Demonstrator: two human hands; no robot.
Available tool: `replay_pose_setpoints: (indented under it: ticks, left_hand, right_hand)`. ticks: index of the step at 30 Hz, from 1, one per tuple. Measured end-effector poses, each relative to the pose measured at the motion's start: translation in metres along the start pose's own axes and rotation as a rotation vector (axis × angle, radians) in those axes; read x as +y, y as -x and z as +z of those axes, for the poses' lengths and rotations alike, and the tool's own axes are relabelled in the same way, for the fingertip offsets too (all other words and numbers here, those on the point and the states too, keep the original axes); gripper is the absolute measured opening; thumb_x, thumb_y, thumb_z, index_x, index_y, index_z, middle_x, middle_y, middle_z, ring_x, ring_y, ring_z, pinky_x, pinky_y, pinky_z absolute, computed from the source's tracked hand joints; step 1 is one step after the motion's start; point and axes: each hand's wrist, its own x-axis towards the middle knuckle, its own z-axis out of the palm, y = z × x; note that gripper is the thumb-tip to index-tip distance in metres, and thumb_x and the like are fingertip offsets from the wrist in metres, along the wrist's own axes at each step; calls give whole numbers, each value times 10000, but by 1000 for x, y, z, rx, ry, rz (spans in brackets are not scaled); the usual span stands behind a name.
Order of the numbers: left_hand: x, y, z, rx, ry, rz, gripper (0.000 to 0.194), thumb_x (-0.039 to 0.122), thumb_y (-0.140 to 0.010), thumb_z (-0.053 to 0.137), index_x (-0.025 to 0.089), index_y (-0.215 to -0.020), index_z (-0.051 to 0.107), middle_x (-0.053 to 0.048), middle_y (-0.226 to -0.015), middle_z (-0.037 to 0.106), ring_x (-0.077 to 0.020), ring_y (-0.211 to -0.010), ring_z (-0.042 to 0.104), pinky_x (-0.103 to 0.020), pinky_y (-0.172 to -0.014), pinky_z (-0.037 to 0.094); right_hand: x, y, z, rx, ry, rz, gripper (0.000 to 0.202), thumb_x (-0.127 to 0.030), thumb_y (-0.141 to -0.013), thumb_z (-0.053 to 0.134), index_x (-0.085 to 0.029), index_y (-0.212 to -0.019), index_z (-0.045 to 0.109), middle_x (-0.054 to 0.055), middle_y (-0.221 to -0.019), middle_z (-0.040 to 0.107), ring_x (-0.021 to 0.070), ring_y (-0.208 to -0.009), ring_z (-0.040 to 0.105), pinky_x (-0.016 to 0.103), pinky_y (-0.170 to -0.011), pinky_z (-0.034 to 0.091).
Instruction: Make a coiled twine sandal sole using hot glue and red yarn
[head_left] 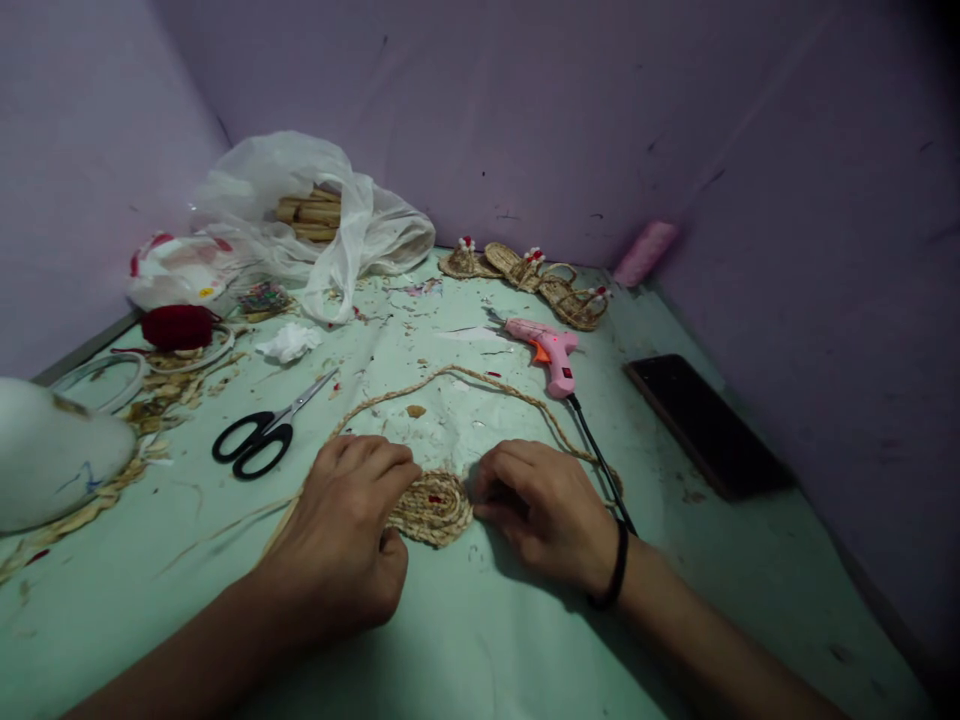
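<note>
A coiled oval of braided straw (433,508) lies flat on the pale green table cover between my two hands. My left hand (352,530) is closed over its left end, with the thumb curled at the near side. At the right edge, the fingers of my right hand (536,510) pinch together against the rim of the coil. A long loose straw braid (450,370) arcs over the table beyond both hands, from beside my left hand round to the right. Loose strands stick out left of my left hand.
Black-handled scissors (266,430) lie at the left, and a pink glue gun (547,350) with a black cord at the right. A phone (705,425) is farther right. Small straw sandals (532,270), a plastic bag (300,220) and dark red yarn (178,327) are at the back.
</note>
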Motion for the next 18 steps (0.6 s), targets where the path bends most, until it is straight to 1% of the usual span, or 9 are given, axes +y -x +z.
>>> replay_pose_setpoints:
  ticks: [4, 6, 8, 10, 12, 13, 14, 16, 18]
  left_hand:
    - [2, 2, -2, -14, -73, 17, 509, 78, -573, 501, 135, -1070, 594, -120, -1142, 566, -322, -1114, 426, -560, -1020, 211]
    - [-3, 5, -9, -43, -78, 9, 611, 68, -589, 513, 157, -1193, 522, -128, -1275, 483, -331, -1203, 360, -562, -1026, 214]
    - [-14, 9, -21, -61, -11, 7, 714, 95, -613, 547, 210, -1304, 408, -111, -1373, 387, -320, -1268, 296, -532, -1026, 254]
    - [-26, 13, -37, -25, 109, -46, 720, 185, -638, 600, 246, -1321, 382, -92, -1382, 379, -303, -1261, 321, -480, -1004, 318]
    - [-37, 15, -51, 62, 235, -230, 518, 300, -675, 600, 222, -1182, 534, -94, -1218, 536, -272, -1093, 494, -402, -888, 429]
    - [-40, 15, -56, 69, 295, -340, 372, 339, -701, 569, 199, -1043, 613, -81, -1036, 621, -237, -926, 569, -350, -773, 472]
    - [-41, 15, -59, 31, 350, -429, 269, 364, -727, 531, 179, -882, 651, -55, -830, 642, -193, -742, 580, -297, -643, 470]
    - [-38, 15, -60, -149, 426, -494, 306, 381, -769, 459, 162, -609, 601, 5, -527, 518, -118, -491, 454, -230, -466, 360]
    - [-31, 16, -56, -325, 438, -440, 380, 385, -786, 433, 161, -490, 511, 32, -446, 399, -89, -431, 347, -215, -422, 269]
  right_hand:
    - [-4, 3, 0, -69, -30, 3, 402, -122, -725, 570, -191, -1120, 536, 64, -1053, 629, 196, -915, 584, 319, -741, 461]
    - [-6, 3, 0, -97, -28, -13, 422, -106, -725, 553, -200, -1136, 542, 66, -1077, 622, 200, -940, 583, 329, -770, 468]
    - [-8, 2, 1, -95, -22, -10, 399, -103, -724, 542, -197, -1111, 563, 70, -1038, 632, 201, -912, 591, 332, -758, 478]
    - [-9, 2, 1, -83, -16, -8, 373, -104, -727, 527, -196, -1086, 572, 73, -1005, 635, 202, -883, 598, 335, -737, 486]
    - [-9, 3, 2, -68, -19, -14, 348, -102, -726, 510, -201, -1054, 569, 69, -976, 635, 200, -859, 604, 336, -717, 492]
    - [-9, 3, 3, -56, -22, -18, 345, -101, -720, 506, -202, -1046, 558, 68, -968, 635, 201, -850, 607, 336, -706, 494]
    - [-9, 4, 4, -41, -21, -21, 360, -100, -712, 504, -201, -1055, 538, 71, -968, 635, 203, -842, 610, 333, -690, 495]
    - [-8, 6, 6, -17, -5, -30, 452, -98, -701, 499, -197, -1141, 471, 86, -987, 636, 204, -807, 614, 322, -641, 495]
    - [-7, 7, 7, -29, 16, -57, 563, -100, -709, 485, -192, -1253, 373, 100, -1015, 638, 192, -734, 615, 307, -581, 484]
